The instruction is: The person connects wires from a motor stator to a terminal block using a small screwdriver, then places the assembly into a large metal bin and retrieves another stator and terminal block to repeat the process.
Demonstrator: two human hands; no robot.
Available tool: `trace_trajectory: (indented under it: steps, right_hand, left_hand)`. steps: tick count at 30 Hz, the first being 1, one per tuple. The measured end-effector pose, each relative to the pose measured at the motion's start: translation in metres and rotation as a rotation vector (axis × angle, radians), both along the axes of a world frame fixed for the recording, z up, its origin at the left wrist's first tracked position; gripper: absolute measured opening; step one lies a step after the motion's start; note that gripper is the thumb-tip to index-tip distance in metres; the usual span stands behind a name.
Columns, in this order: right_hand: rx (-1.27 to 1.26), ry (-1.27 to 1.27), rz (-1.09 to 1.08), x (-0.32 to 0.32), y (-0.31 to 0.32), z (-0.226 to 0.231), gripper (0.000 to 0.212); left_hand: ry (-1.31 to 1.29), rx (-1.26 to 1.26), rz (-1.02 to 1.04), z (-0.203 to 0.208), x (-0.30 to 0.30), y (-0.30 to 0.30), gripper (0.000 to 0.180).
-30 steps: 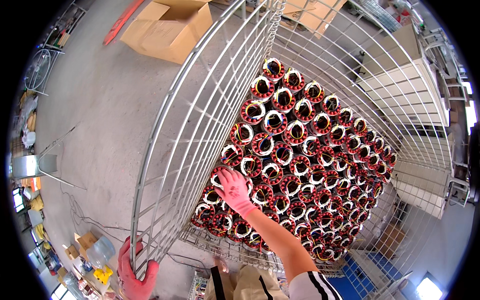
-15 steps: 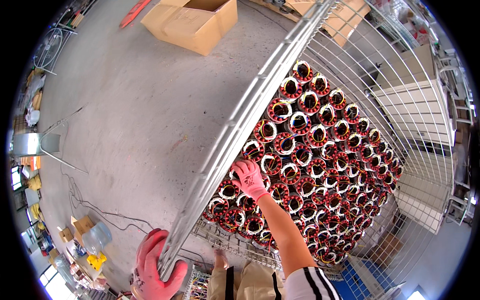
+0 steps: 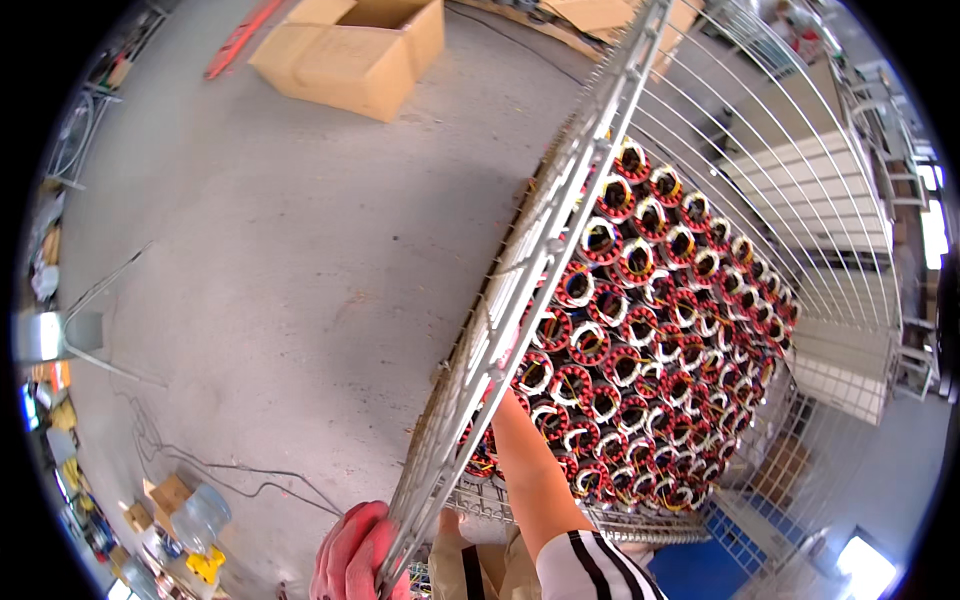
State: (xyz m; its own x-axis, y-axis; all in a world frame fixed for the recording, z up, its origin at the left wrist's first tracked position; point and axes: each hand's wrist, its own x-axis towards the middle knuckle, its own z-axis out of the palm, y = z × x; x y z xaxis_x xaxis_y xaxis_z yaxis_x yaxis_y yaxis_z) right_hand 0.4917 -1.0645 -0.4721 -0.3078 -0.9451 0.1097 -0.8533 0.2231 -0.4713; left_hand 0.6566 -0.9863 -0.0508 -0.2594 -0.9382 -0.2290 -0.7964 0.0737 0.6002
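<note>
A large metal wire cage (image 3: 548, 250) holds rows of upright motor stators (image 3: 623, 365), with red rings, white lacing and coloured lead wires. At the cage's near left corner, my left hand (image 3: 355, 555) in a pink-red work glove is closed round the rim. My right forearm reaches over the stators to the cage's left side. There, only a sliver of my right hand's pink glove (image 3: 506, 364) shows behind the rim bars. Those bars hide its fingers and anything in them.
An open cardboard box (image 3: 350, 60) stands on the grey floor at far left, near a red bar (image 3: 243, 38). Black cables (image 3: 225, 466) trail across the floor at left. Pale cabinets (image 3: 815, 190) stand beyond the cage's right side. A clear plastic jug (image 3: 201, 517) sits at lower left.
The view has shifted, and the cage's left rim appears farther right. My right hand, earlier in plain view on a stator by the left side, is now mostly hidden behind the rim.
</note>
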Motion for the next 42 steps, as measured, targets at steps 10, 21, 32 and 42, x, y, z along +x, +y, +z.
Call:
trace_trajectory:
  steps: [10, 21, 32, 42]
  right_hand:
    - [0.007, 0.077, 0.061, -0.004, 0.003, 0.001, 0.043]
    - [0.041, 0.01, 0.089, 0.002, 0.01, -0.004, 0.043]
    - [-0.021, -0.143, 0.026, -0.011, 0.0, 0.01, 0.046]
    - [0.003, -0.345, -0.075, -0.157, 0.176, 0.169, 0.022]
  left_hand:
    - [0.022, 0.128, 0.009, 0.0, 0.002, 0.003, 0.042]
    - [-0.229, 0.162, 0.237, -0.014, 0.013, 0.064, 0.036]
    - [0.101, 0.347, 0.279, 0.003, -0.002, 0.01, 0.038]
    - [0.332, 0.18, 0.168, -0.014, 0.004, 0.018, 0.034]
